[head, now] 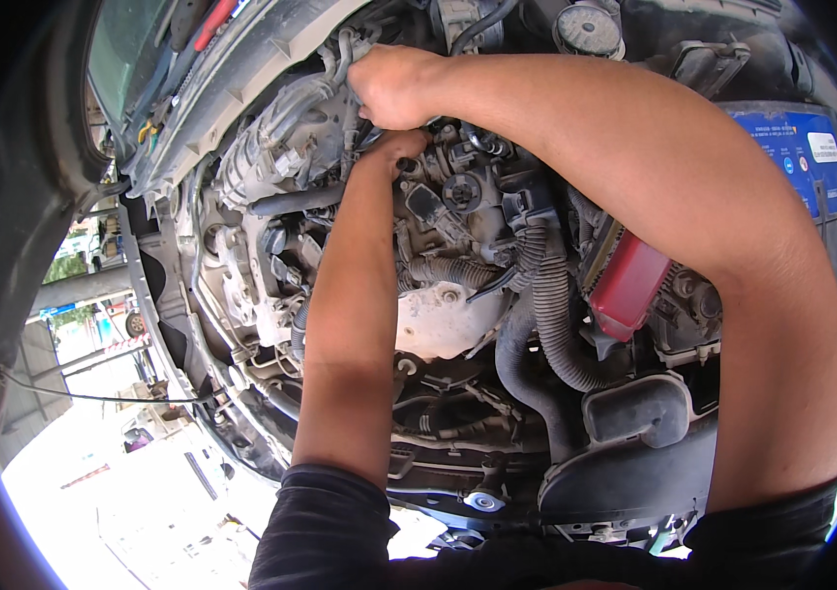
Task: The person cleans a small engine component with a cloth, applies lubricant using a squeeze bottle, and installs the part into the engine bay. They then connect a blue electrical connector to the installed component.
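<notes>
Both my hands reach deep into a car's engine bay, near its rear. My left hand [393, 151] is low among the parts, beside a short black hose end; its fingers are mostly hidden. Just above it, my right hand [393, 85] is curled near wiring and hoses, and what its fingers touch cannot be made out. To their left lies the ribbed intake manifold [271, 144] with a black rubber hose [297, 200] below it. A round black cap-like part [461, 193] sits to the right of my left hand.
Corrugated hoses [559, 324] run down the middle. A red plastic box-shaped part [629, 284] and a blue-topped battery [795, 158] lie to the right. The radiator cap [484, 501] is near the front. Pliers [147, 133] and other tools rest by the windscreen.
</notes>
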The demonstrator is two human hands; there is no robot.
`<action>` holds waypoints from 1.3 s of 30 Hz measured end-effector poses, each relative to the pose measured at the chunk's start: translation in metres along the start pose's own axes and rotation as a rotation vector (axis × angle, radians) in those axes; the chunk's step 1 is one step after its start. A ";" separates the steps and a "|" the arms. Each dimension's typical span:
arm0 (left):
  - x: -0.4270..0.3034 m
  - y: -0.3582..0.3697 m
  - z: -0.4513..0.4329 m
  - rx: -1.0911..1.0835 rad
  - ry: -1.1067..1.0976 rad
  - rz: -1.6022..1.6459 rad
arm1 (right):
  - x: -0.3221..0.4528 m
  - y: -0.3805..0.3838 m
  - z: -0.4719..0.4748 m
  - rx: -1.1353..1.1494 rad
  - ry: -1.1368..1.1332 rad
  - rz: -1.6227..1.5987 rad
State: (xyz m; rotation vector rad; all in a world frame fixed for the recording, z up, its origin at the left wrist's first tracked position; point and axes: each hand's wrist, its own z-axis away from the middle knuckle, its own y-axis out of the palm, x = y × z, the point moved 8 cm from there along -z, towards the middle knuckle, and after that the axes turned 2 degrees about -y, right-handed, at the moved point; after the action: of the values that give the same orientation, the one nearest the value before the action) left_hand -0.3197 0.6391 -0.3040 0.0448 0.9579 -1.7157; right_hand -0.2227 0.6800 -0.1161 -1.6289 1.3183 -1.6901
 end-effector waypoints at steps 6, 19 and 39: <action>0.013 -0.009 -0.011 -0.101 0.080 -0.102 | 0.008 0.001 -0.001 0.034 0.003 -0.002; -0.023 -0.004 0.020 -0.108 0.154 -0.229 | 0.003 -0.001 0.001 -0.010 -0.029 -0.005; -0.040 -0.001 0.029 -0.130 0.247 -0.466 | 0.003 -0.002 0.003 -0.061 -0.057 0.015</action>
State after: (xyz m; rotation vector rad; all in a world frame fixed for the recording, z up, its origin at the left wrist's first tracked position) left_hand -0.2926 0.6530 -0.2644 -0.0574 1.3392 -2.1013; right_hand -0.2201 0.6775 -0.1138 -1.6840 1.3633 -1.5971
